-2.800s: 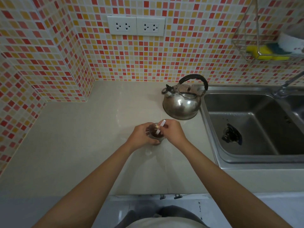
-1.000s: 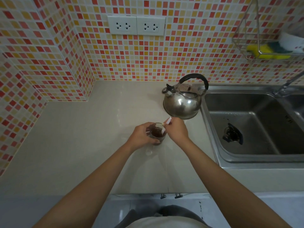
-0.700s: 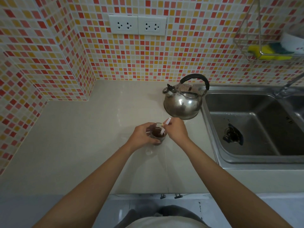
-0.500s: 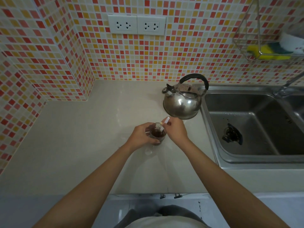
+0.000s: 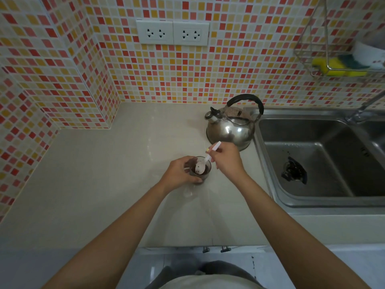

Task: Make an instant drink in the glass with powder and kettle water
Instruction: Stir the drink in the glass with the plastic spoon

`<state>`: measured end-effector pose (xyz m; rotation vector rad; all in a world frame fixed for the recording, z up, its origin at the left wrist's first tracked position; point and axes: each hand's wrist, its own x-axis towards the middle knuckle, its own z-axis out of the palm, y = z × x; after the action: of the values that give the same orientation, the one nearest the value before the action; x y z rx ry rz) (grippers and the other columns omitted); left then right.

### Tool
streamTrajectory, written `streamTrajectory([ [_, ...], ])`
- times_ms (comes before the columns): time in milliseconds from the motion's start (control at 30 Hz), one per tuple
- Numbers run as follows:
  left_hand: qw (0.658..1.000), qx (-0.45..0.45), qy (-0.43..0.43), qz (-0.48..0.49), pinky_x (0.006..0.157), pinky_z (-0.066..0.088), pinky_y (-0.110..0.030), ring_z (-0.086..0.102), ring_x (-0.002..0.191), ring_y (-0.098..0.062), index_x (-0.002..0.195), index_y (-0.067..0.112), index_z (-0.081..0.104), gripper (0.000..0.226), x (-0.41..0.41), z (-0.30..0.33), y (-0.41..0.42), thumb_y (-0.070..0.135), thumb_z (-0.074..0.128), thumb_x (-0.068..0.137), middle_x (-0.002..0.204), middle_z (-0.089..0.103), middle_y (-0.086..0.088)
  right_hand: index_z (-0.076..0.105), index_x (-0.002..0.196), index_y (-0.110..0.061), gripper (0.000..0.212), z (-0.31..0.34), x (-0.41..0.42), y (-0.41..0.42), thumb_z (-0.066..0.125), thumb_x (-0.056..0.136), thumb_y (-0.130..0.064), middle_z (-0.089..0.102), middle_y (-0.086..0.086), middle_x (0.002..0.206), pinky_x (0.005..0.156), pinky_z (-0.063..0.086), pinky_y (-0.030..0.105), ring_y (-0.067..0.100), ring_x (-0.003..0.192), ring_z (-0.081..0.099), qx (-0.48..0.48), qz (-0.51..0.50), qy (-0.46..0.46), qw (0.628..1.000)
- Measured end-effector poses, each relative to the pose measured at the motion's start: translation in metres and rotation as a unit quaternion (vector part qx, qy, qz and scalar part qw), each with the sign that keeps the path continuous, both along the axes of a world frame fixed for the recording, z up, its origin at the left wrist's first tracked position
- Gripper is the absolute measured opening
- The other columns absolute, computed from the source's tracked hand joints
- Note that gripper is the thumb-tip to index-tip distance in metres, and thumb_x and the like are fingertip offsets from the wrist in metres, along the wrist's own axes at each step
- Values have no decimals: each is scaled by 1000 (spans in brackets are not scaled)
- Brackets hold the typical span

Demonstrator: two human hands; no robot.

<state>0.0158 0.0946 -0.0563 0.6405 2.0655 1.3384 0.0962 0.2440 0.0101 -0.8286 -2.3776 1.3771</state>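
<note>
A small clear glass (image 5: 205, 173) with dark brown liquid stands on the beige counter (image 5: 100, 184). My left hand (image 5: 180, 173) wraps around its left side. My right hand (image 5: 227, 158) pinches the handle of a white plastic spoon (image 5: 205, 161), whose bowl is lifted just above the drink, speckled with brown. A steel kettle (image 5: 231, 130) with a black handle sits just behind my right hand, spout to the left.
A steel sink (image 5: 318, 161) lies to the right, with a dark strainer at its drain and a tap at the far right. A wire rack (image 5: 337, 65) with a yellow sponge hangs on the tiled wall. Two wall sockets (image 5: 173, 32) are above the counter.
The spoon has come up out of the liquid; earlier its bowl was down in the glass, stirring. My left hand has stayed on the glass.
</note>
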Motion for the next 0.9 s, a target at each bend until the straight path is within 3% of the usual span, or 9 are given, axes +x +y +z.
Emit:
streamTrajectory([
  [67,1000,0,0,1,90,52,-22,67,102,-14,115,20,65,71,0,0,0,9,91,50,110,71,1,75,85,-10,11,-2,1,-4,65,84,-13,64,-8,64,56,47,25,3,56,58,27,70,-22,997],
  [133,1000,-2,3,-3,89,53,-24,67,101,-14,114,23,65,71,0,1,-1,11,91,49,109,71,3,76,90,-13,13,-7,3,-7,63,85,-14,71,3,76,65,52,31,14,68,65,68,120,-69,988],
  [200,1000,-4,4,-4,91,53,-27,67,103,-15,116,23,65,73,0,1,-1,13,91,48,111,71,2,75,92,-14,16,-11,2,-4,61,85,-14,72,7,82,71,53,34,21,76,65,109,110,-99,983],
  [400,1000,-2,7,-6,93,54,-29,67,104,-16,115,24,65,72,1,1,-1,14,90,48,110,71,3,74,80,-8,15,-16,0,-10,62,87,-16,60,-4,53,45,43,17,3,39,53,27,64,-88,994],
  [533,1000,-6,4,-7,95,52,-29,66,105,-14,113,28,64,72,1,2,-1,15,90,47,112,70,5,74,84,-7,17,-19,1,-5,61,89,-17,63,2,67,55,43,22,10,54,55,46,12,-95,994],
  [667,1000,-10,7,-7,94,53,-27,66,105,-12,114,28,64,73,1,2,-1,17,90,47,111,70,6,72,87,-5,11,-19,2,-5,65,87,-13,63,4,60,39,41,12,3,35,53,-37,24,-94,995],
  [733,1000,-11,5,-5,93,53,-27,66,105,-13,112,28,64,72,1,3,-1,17,91,47,110,70,6,73,87,-5,11,-19,3,-5,64,88,-12,62,3,61,40,41,10,2,37,53,-18,33,-72,997],
  [833,1000,-15,0,-2,97,52,-31,65,107,-16,117,21,64,75,1,3,0,16,91,47,115,70,2,72,81,-3,19,-21,5,-3,60,89,-14,65,9,68,56,49,25,12,51,55,34,17,-75,996],
  [900,1000,-15,1,-1,97,53,-33,65,107,-16,119,19,63,76,2,3,0,14,91,49,115,70,1,72,78,-3,18,-23,4,-6,62,88,-15,66,11,68,57,50,28,13,50,56,14,22,-82,996],
])
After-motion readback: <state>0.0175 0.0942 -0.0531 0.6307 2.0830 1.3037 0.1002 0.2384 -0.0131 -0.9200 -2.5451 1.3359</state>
